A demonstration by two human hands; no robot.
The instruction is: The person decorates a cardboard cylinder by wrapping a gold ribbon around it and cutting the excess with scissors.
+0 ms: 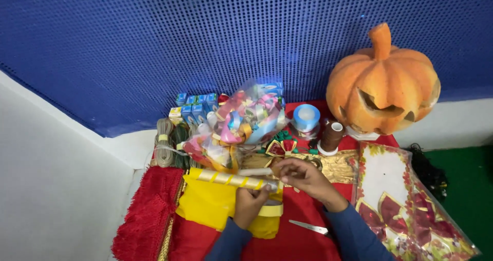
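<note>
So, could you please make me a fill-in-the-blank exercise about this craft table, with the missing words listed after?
1. The left hand grips a rolled tube striped in gold and ____.
2. The carved pumpkin at the back right is ____ in colour.
3. The scissors lie on the ____ cloth, near the right hand.
4. The wall behind the table is ____.

Missing words: yellow; orange; red; blue

Scissors (308,227) right of striped roll (233,179)
</note>
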